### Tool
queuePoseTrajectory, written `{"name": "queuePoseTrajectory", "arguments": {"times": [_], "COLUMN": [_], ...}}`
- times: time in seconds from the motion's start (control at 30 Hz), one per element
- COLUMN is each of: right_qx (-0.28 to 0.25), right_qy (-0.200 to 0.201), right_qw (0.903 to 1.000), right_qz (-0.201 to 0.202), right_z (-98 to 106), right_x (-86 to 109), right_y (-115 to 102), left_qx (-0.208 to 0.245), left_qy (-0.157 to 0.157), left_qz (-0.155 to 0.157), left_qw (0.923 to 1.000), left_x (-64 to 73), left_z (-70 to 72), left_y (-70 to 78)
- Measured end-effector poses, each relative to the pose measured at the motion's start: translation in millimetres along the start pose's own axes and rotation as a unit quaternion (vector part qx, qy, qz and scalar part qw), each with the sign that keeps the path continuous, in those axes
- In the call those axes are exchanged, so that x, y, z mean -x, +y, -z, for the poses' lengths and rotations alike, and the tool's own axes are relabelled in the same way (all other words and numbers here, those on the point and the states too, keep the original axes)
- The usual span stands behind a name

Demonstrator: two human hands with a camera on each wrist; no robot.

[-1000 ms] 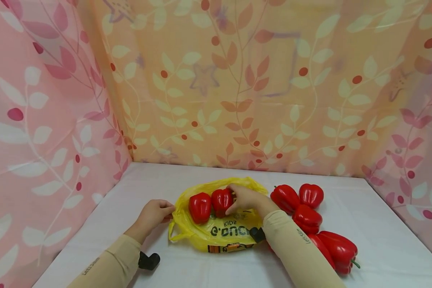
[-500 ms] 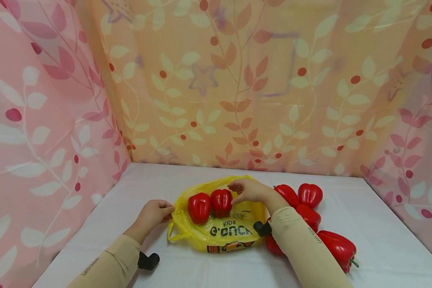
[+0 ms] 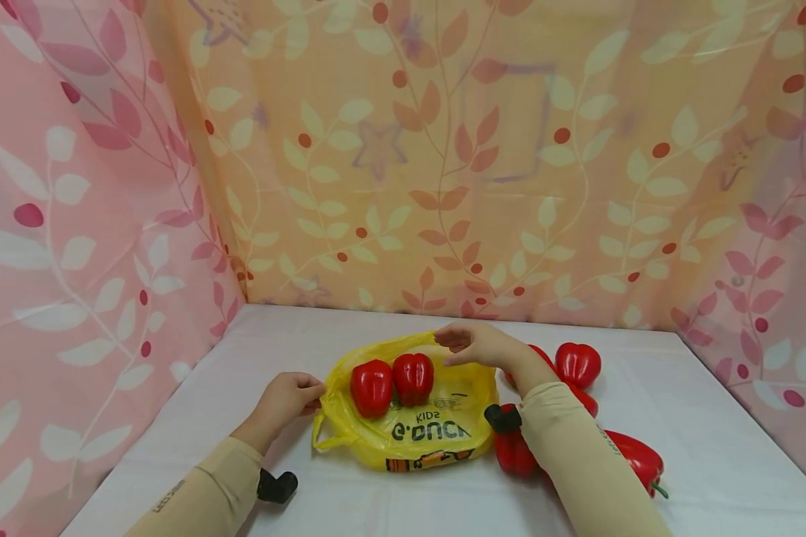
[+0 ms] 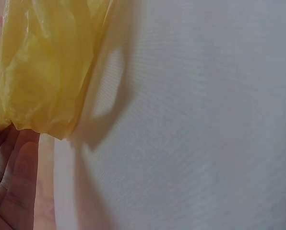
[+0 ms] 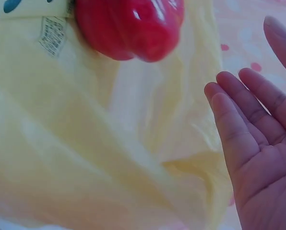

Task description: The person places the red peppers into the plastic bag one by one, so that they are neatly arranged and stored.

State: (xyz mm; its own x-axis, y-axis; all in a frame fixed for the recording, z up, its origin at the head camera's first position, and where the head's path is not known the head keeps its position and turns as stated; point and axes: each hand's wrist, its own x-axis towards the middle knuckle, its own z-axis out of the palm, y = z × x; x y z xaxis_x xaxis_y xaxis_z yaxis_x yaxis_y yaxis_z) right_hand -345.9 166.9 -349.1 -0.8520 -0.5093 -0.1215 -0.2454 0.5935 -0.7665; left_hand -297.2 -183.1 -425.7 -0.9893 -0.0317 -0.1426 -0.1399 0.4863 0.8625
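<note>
A yellow plastic bag [image 3: 480, 388] with black lettering lies with its mouth spread wide. Two glossy red bell peppers sit inside, the left one [image 3: 372, 389] beside the right one [image 3: 413, 379]. At the bag's left edge, my left hand [image 3: 283, 403] pinches the plastic; the left wrist view shows its fingertips at the yellow film [image 4: 47, 91]. My right hand [image 3: 478, 347] hovers over the bag's right rear rim, fingers relaxed and holding nothing. In the right wrist view its palm [image 5: 263, 139] faces the bag, apart from a red pepper [image 5: 133, 28].
Several more red bell peppers lie right of the bag, one at the back [image 3: 578, 365], one close to the bag [image 3: 516, 452], one with a green stem [image 3: 639, 456]. My right forearm partly covers them. A patterned curtain [image 3: 403, 224] rises behind the white table [image 3: 349, 507].
My right hand has let go of the right pepper in the bag and moved up and right, away from it. My left hand stays at the bag's edge.
</note>
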Motion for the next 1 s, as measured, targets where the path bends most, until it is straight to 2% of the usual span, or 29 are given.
{"name": "queuePoseTrajectory", "arguments": {"times": [0.17,0.23,0.43,0.73,1.0], "right_qx": [-0.01,-0.017,0.007,0.034,0.079], "right_qy": [0.004,0.013,0.056,0.087,0.127], "right_qw": [0.9995,0.9993,0.998,0.9956,0.9885], "right_qz": [0.031,0.031,0.028,-0.003,-0.018], "right_z": [13.5,19.6,41.0,77.5,99.9], "right_x": [9.4,14.2,34.5,66.5,91.1], "right_y": [-3.4,-4.1,-1.6,24.4,51.0], "left_qx": [-0.001,-0.002,-0.005,0.008,0.022], "left_qy": [0.002,0.002,0.001,0.004,0.004], "left_qz": [0.002,0.006,0.011,0.006,0.001], "left_qw": [1.0,1.0,0.9999,0.9999,0.9998], "left_x": [-0.2,-0.5,0.2,2.8,0.0], "left_z": [0.1,0.1,-0.1,-1.4,-2.8], "left_y": [-0.3,-0.7,-0.5,0.9,-1.0]}}
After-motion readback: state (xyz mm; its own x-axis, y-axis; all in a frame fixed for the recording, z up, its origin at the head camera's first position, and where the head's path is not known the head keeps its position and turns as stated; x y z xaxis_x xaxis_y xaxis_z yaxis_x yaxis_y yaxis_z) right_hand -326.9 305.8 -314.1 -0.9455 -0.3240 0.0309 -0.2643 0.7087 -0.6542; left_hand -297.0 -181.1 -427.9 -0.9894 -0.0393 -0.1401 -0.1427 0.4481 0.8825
